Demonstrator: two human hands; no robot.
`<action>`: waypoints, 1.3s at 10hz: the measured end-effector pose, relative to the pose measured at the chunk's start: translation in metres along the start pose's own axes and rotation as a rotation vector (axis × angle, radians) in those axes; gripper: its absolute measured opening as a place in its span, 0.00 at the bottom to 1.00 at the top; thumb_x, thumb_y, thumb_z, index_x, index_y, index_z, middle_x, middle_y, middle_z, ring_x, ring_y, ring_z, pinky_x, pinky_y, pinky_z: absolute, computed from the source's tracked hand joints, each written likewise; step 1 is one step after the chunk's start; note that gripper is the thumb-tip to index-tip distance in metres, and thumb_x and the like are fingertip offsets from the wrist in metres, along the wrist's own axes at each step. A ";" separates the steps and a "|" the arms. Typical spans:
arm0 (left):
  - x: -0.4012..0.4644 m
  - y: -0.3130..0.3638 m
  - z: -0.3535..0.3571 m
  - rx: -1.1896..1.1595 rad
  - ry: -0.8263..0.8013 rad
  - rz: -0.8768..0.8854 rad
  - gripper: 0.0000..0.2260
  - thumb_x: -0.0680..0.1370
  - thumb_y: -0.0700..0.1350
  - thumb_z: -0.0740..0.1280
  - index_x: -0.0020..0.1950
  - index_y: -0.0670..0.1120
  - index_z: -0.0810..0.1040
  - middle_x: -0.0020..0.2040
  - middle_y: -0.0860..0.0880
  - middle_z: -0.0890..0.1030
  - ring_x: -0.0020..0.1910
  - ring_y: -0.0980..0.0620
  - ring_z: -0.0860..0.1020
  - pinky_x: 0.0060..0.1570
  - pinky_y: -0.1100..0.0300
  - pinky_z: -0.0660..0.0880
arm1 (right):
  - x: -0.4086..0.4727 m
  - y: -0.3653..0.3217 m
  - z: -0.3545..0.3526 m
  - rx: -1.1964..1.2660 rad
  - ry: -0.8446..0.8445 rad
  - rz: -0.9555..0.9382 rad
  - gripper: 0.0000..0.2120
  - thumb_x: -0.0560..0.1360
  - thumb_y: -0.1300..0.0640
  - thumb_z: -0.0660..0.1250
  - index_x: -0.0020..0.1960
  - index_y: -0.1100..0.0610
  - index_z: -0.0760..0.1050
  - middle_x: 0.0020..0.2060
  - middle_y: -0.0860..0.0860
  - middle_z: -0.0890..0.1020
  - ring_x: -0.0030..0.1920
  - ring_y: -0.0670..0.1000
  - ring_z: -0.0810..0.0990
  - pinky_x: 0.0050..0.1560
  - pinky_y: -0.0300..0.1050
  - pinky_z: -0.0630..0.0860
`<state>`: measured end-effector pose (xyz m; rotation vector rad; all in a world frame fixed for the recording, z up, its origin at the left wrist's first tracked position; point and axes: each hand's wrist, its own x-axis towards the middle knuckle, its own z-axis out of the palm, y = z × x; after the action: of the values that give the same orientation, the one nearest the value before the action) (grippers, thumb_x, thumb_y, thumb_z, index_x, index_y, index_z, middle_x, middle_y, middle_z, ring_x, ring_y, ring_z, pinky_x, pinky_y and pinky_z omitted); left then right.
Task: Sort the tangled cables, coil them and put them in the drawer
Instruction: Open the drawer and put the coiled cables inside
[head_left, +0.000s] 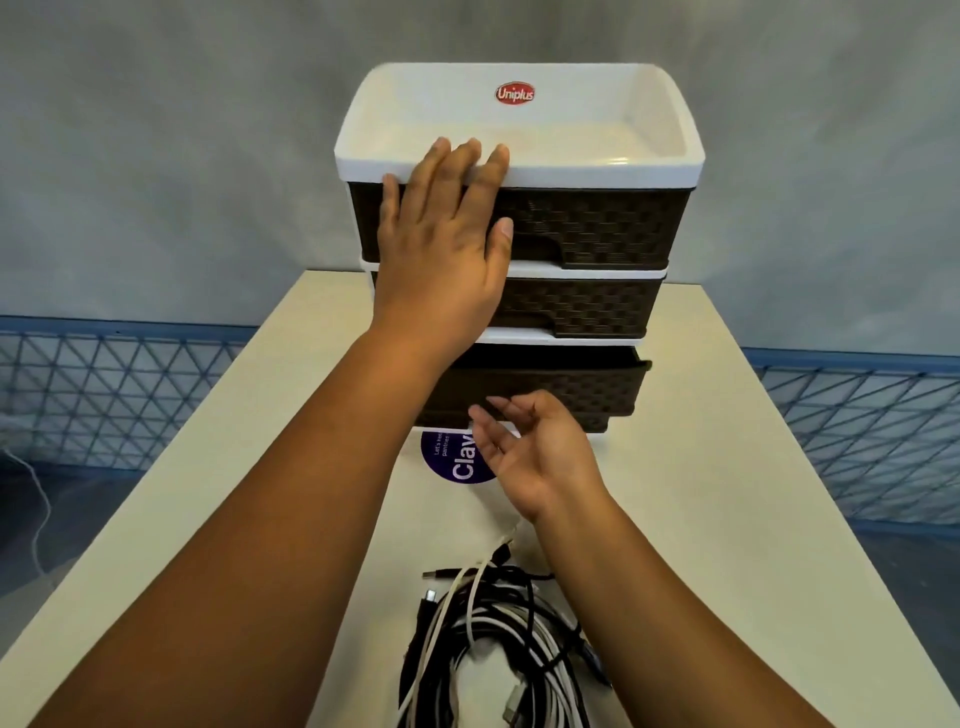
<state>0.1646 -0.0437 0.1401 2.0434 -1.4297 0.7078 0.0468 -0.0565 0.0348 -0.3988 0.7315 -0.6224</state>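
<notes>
The left hand (441, 234) lies flat, fingers straight, on the front of the white-framed, brown woven-plastic three-drawer cabinet (571, 171). The right hand (524, 447) hovers palm up, fingers loosely curled and holding nothing, at the partly open bottom drawer (582, 387). The tangled black and white cables (493, 639) lie on the near edge of the cream table (727, 467).

One head-worn view looks forward and down, seemingly close above the table (727, 467).
</notes>
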 end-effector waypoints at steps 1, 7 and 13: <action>0.000 0.000 0.000 -0.009 0.000 -0.007 0.23 0.83 0.54 0.54 0.79 0.52 0.58 0.79 0.48 0.59 0.79 0.47 0.52 0.75 0.46 0.43 | -0.026 0.011 -0.011 0.001 -0.042 0.008 0.06 0.77 0.65 0.60 0.45 0.63 0.75 0.49 0.59 0.81 0.52 0.60 0.83 0.58 0.52 0.77; 0.001 0.002 -0.008 0.006 -0.078 0.002 0.23 0.84 0.52 0.52 0.79 0.53 0.55 0.80 0.49 0.56 0.79 0.47 0.50 0.75 0.46 0.41 | -0.075 0.033 -0.021 0.060 -0.042 0.046 0.05 0.77 0.64 0.62 0.49 0.63 0.76 0.53 0.60 0.81 0.51 0.62 0.84 0.49 0.49 0.79; -0.198 -0.015 -0.052 -0.506 -0.367 0.213 0.20 0.83 0.54 0.51 0.61 0.46 0.78 0.58 0.50 0.79 0.58 0.53 0.75 0.56 0.51 0.75 | -0.162 0.024 -0.103 -0.861 0.118 -0.147 0.07 0.80 0.58 0.63 0.53 0.59 0.78 0.41 0.53 0.84 0.35 0.50 0.79 0.39 0.45 0.73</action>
<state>0.1141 0.1286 0.0394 1.6863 -1.8265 0.0214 -0.1121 0.0540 0.0310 -1.2243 1.0751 -0.4426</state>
